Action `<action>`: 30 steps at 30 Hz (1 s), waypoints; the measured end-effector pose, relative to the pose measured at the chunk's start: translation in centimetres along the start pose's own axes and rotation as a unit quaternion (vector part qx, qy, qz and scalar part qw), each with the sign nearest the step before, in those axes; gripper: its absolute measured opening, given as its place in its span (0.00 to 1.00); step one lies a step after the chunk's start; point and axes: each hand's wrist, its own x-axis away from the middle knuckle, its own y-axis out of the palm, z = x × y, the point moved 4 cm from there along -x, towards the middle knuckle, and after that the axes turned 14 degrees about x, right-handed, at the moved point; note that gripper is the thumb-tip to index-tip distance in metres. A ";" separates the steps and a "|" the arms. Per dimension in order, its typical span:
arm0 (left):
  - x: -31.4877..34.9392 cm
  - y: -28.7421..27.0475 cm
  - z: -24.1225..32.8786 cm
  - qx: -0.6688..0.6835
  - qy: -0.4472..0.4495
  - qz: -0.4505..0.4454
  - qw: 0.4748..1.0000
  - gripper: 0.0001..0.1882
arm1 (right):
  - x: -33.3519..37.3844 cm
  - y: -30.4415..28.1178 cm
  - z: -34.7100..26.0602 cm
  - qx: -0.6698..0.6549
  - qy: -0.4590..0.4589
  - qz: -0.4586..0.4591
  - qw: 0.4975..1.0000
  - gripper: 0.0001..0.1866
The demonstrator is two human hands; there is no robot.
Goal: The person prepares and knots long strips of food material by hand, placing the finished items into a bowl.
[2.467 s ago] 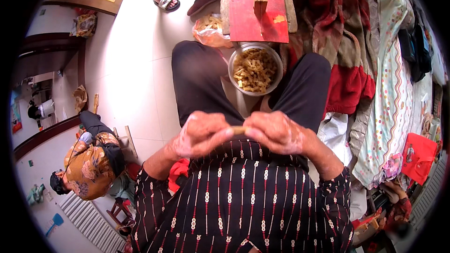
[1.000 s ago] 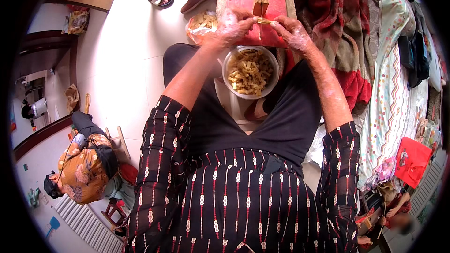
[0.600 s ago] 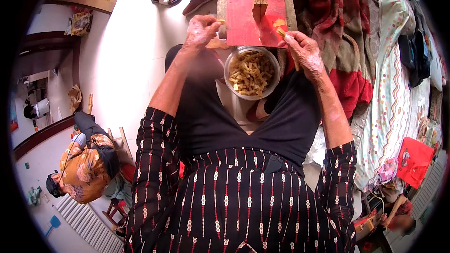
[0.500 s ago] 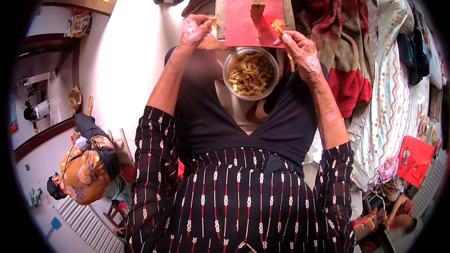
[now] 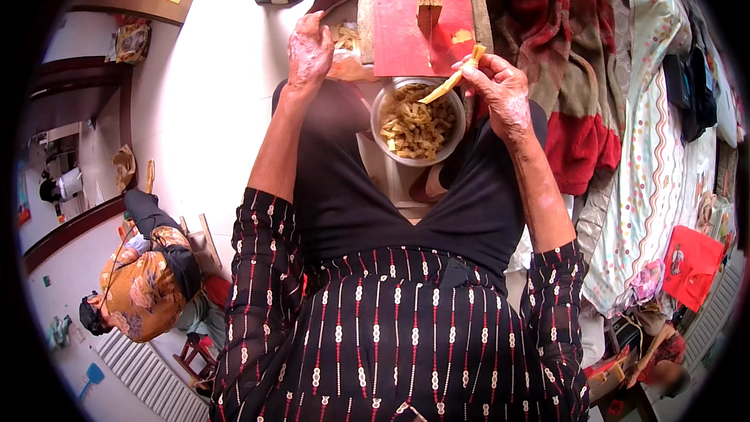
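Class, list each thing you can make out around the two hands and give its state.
Bowl: heaped with short yellowish pieces.
Long strip: held at a slant in the right hand.
Left hand: beside the plastic bag; grip unclear.
Plastic bag: open, strips showing.
Wooden block: upright on the red board.
Blanket: crumpled.

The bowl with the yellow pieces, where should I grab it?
The bowl is probably best gripped by its near rim, from the wearer's side: that round edge is uncovered, while the red board and held yellow strip crowd the far side.
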 end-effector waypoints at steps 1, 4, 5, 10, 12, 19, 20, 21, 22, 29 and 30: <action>0.2 -0.7 1.1 0.012 -0.022 0.002 1.000 0.15 | 0.3 0.2 -0.2 0.004 -0.006 0.003 1.000 0.11; 1.4 -0.1 6.7 0.247 -0.228 -0.124 0.933 0.16 | 0.5 0.2 -0.2 0.008 -0.008 0.009 1.000 0.10; 2.4 0.7 7.1 0.219 -0.146 -0.180 0.948 0.18 | 0.5 0.7 -0.2 0.011 -0.007 0.009 1.000 0.10; 5.2 3.3 12.6 0.358 -0.190 -0.296 0.865 0.21 | 0.5 2.0 -0.1 -0.018 -0.011 0.019 1.000 0.10; 5.4 3.9 12.8 0.401 -0.241 -0.341 0.816 0.19 | 0.5 1.9 -0.1 -0.019 -0.014 0.024 0.999 0.10; 2.8 3.5 11.8 0.299 -0.146 -0.285 0.899 0.14 | -0.5 2.0 -0.6 0.016 -0.030 0.033 0.999 0.09; 2.3 3.7 11.4 0.267 -0.153 -0.268 0.913 0.13 | -0.9 2.0 -0.5 0.014 -0.036 0.039 0.998 0.09; 1.7 3.9 11.1 0.225 -0.128 -0.273 0.926 0.13 | -1.2 2.1 -0.2 0.012 -0.042 0.046 0.998 0.08; 1.0 3.7 11.3 0.183 -0.104 -0.277 0.938 0.13 | -1.5 2.1 -0.1 0.009 -0.049 0.052 0.997 0.08; -0.8 5.2 10.3 0.231 -0.131 -0.245 0.932 0.14 | -3.5 1.4 1.2 0.006 -0.064 0.106 0.992 0.09; -0.8 5.4 9.9 0.233 -0.140 -0.244 0.931 0.14 | -3.6 1.3 1.3 0.004 -0.057 0.107 0.993 0.09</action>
